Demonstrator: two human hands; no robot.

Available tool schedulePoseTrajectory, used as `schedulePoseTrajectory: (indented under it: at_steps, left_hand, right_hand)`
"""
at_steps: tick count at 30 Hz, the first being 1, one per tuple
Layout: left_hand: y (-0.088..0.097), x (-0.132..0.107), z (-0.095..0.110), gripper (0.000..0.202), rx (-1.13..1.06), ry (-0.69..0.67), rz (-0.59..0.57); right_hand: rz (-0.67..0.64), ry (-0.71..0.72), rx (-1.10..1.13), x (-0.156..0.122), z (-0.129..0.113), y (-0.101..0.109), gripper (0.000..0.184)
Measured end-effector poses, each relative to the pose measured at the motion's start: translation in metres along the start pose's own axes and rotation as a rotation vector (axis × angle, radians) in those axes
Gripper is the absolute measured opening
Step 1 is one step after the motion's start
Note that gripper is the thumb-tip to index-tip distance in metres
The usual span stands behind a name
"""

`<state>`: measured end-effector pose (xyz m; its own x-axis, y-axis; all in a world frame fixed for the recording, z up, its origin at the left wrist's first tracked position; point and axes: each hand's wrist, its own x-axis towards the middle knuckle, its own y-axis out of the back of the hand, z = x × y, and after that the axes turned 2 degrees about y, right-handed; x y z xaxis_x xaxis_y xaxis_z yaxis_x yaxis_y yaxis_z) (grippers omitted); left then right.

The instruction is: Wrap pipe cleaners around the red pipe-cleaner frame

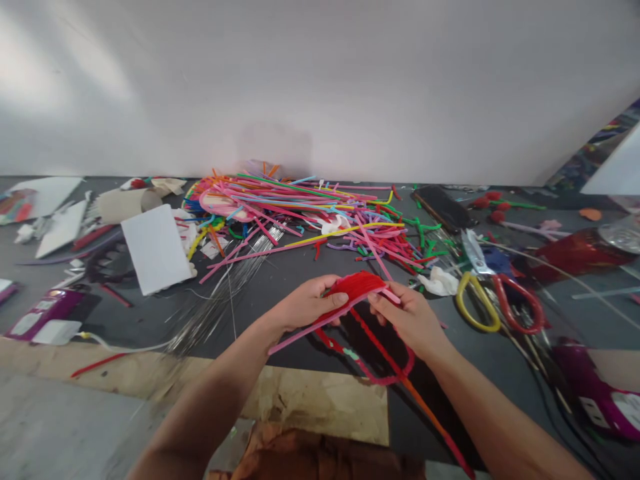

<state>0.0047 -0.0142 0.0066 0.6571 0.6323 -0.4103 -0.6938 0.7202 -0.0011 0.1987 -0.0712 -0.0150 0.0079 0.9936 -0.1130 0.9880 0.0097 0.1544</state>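
Note:
My left hand [316, 300] is closed on a red fuzzy piece [361, 285], which looks like red pipe cleaners packed side by side, with the thumb lying on top. Along its near edge runs a pink pipe cleaner [303, 335], one end pointing toward my left wrist. Near the other end, my right hand [407, 317] pinches this pink pipe cleaner between thumb and fingers. Below the hands is a bent pipe-cleaner shape [380, 380], red and pink with an orange stem; whether it joins the red piece is hidden.
A heap of coloured pipe cleaners [295, 200] lies behind my hands. Scissors with yellow and red handles [520, 303], a dark phone [445, 208] and a red can [575, 257] are at right. Thin wires [220, 313], a white card [156, 250] and a purple glue gun [47, 312] lie left.

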Motion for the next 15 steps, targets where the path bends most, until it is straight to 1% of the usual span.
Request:
schedulePoseTrajectory:
  at_steps: [6,9,12,15]
  left_hand:
    - [-0.0016,0.0011,-0.0044,0.038,0.005,0.016,-0.051]
    - [-0.0015,0.0021,-0.0064,0.036,0.027,0.014,-0.055]
    - [-0.0017,0.0045,-0.0072,0.037,0.067,-0.071,-0.001]
    - [-0.0032,0.0073,-0.0077,0.048,0.056,-0.132,0.084]
  right_hand:
    - [0.023,-0.021,-0.038,0.0,-0.0009,-0.0004,0.028]
    - [0.028,-0.003,-0.064,-0.0001,-0.0001,-0.001,0.029]
    - [0.02,0.011,-0.113,-0.0011,0.0003,-0.0017,0.029]
    - [-0.014,0.017,-0.162,-0.0037,-0.0015,-0.0033,0.027]
